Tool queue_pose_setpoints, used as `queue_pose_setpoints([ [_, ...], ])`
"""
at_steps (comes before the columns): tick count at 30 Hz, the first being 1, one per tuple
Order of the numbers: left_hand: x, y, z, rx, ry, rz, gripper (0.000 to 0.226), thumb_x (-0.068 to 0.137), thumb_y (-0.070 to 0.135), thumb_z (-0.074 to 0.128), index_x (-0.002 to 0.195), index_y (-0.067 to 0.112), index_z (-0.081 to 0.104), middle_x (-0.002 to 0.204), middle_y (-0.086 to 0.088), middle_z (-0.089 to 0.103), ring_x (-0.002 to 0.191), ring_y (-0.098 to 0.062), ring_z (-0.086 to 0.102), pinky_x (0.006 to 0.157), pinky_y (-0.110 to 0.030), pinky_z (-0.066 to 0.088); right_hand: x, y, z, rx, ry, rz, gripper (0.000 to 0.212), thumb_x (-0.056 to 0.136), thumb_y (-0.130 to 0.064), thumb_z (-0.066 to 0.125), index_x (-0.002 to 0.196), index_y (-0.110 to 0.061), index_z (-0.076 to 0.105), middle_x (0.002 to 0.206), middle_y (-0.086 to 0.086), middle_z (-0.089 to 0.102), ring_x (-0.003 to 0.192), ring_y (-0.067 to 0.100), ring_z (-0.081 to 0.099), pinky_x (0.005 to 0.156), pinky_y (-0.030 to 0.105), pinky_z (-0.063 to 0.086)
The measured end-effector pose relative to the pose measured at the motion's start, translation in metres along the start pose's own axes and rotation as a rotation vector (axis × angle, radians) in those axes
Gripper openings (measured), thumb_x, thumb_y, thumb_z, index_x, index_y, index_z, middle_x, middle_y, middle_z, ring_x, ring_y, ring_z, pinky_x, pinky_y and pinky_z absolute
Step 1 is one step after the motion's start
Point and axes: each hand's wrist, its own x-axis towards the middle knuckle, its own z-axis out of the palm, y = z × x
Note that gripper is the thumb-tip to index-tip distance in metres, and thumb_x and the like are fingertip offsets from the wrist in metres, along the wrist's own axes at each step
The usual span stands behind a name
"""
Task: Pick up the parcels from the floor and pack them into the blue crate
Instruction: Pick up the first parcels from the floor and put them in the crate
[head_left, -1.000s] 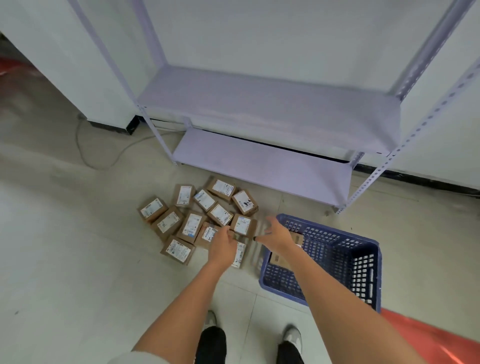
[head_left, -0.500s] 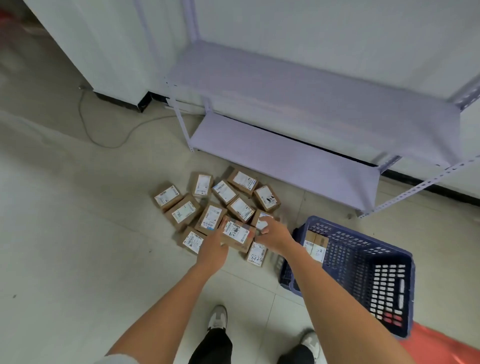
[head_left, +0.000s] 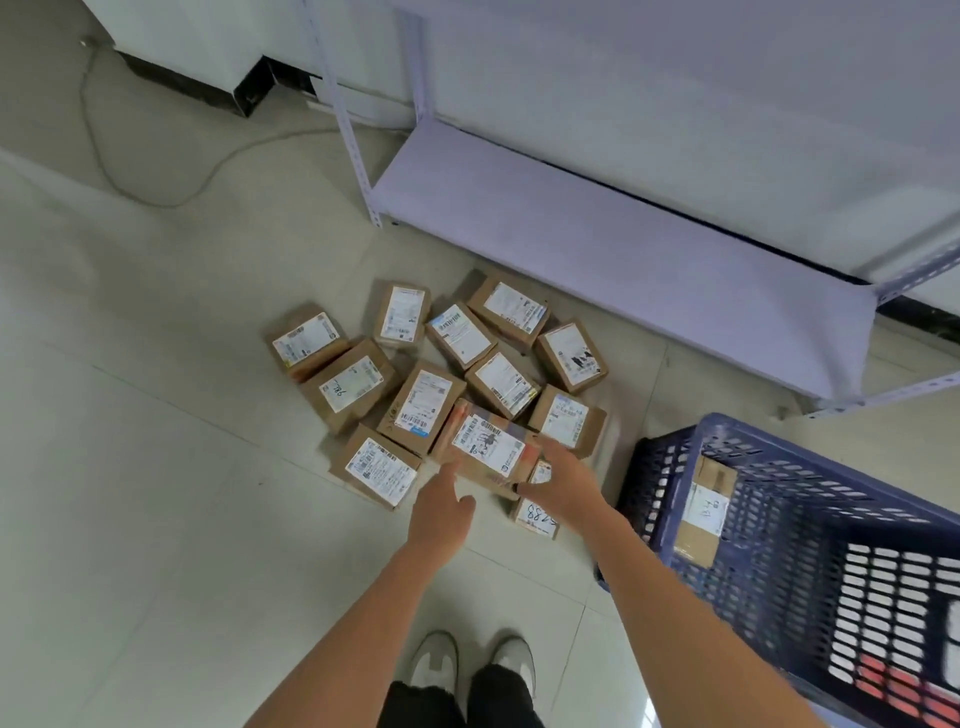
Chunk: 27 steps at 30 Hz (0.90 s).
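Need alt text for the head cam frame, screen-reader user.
Both hands, left and right, hold a labelled parcel just above a cluster of parcels on the tiled floor. A blue crate to the right holds one parcel; a shelf stands behind.

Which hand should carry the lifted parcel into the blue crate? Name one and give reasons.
Right. The right hand already grips the lifted parcel on the side facing the blue crate; the left hand is on the far side, its grip unclear.

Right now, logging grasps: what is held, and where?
One parcel, lifted off the pile: right hand grips its right end; left hand touches its near-left edge.
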Motion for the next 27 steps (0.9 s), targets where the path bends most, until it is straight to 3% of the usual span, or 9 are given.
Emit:
queue_pose_setpoints([
  [2,0.034,-0.023,0.026,-0.012,-0.009,-0.028,0.052,0.088,0.008,0.049,0.138,0.016,0.037,0.138,-0.009,0.05,0.125,-0.024,0.048,0.101,-0.031,0.039,0.038,0.023,0.021,-0.032,0.013,0.009,0.073,0.077,-0.022,0.072,0.14,-0.024,0.036,0.138,0.003,0.05,0.115,0.018,0.053,0.087,0.018,0.042],
  [4,0.068,-0.042,0.052,-0.071,-0.004,-0.071,0.053,0.088,0.008,0.049,0.138,0.015,0.035,0.138,-0.011,0.05,0.125,-0.025,0.049,0.102,-0.033,0.04,0.077,0.044,0.039,-0.064,0.02,0.033,0.075,0.076,-0.026,0.074,0.14,-0.021,0.036,0.139,0.005,0.048,0.126,0.023,0.046,0.091,0.025,0.037],
  [7,0.112,-0.061,0.083,-0.27,0.049,-0.184,0.056,0.09,0.008,0.05,0.141,0.012,0.027,0.139,-0.014,0.048,0.125,-0.029,0.048,0.101,-0.037,0.044,0.128,0.074,0.064,-0.072,0.043,0.034,0.07,0.074,-0.026,0.075,0.135,-0.024,0.041,0.134,0.006,0.05,0.122,0.022,0.048,0.084,0.023,0.035],
  [13,0.19,-0.089,0.131,-0.62,0.14,-0.35,0.078,0.089,0.017,0.057,0.146,0.007,0.004,0.135,-0.022,0.047,0.12,-0.036,0.05,0.099,-0.04,0.043,0.216,0.111,0.097,-0.254,0.081,0.001,0.072,0.082,-0.041,0.064,0.142,-0.018,0.031,0.143,0.008,0.037,0.126,0.027,0.044,0.103,0.039,0.041],
  [16,0.214,-0.098,0.145,-0.657,0.24,-0.361,0.08,0.089,0.017,0.057,0.144,0.012,-0.001,0.121,-0.03,0.052,0.097,-0.04,0.058,0.082,-0.039,0.05,0.245,0.121,0.111,-0.391,0.122,-0.02,0.069,0.088,-0.046,0.052,0.145,-0.017,0.024,0.149,0.007,0.029,0.134,0.03,0.034,0.11,0.044,0.033],
  [19,0.225,-0.099,0.152,-0.769,0.399,-0.382,0.07,0.088,0.012,0.058,0.137,0.02,0.009,0.113,-0.028,0.052,0.07,-0.028,0.054,0.059,-0.033,0.046,0.259,0.127,0.121,-0.53,0.157,-0.028,0.066,0.09,-0.05,0.046,0.145,-0.02,0.024,0.148,0.005,0.033,0.14,0.031,0.02,0.111,0.049,0.026],
  [21,0.23,-0.098,0.156,-0.879,0.451,-0.39,0.072,0.085,0.009,0.062,0.133,0.028,0.012,0.118,-0.027,0.047,0.077,-0.028,0.055,0.064,-0.034,0.05,0.265,0.127,0.122,-0.567,0.153,-0.041,0.064,0.089,-0.051,0.045,0.143,-0.023,0.026,0.144,0.004,0.038,0.14,0.032,0.017,0.109,0.05,0.029],
  [23,0.234,-0.096,0.157,-0.99,0.481,-0.415,0.081,0.078,0.002,0.068,0.128,0.035,0.014,0.124,-0.025,0.043,0.089,-0.033,0.055,0.078,-0.044,0.053,0.267,0.125,0.12,-0.553,0.151,-0.036,0.061,0.089,-0.052,0.045,0.142,-0.025,0.029,0.14,0.002,0.043,0.138,0.029,0.02,0.107,0.049,0.032],
  [27,0.228,-0.089,0.152,-1.126,0.455,-0.505,0.099,0.067,-0.007,0.075,0.124,0.044,0.012,0.102,-0.016,0.049,0.081,-0.029,0.056,0.08,-0.042,0.05,0.258,0.117,0.12,-0.498,0.155,-0.034,0.06,0.088,-0.05,0.047,0.14,-0.027,0.031,0.138,0.001,0.045,0.133,0.023,0.032,0.106,0.045,0.031],
])
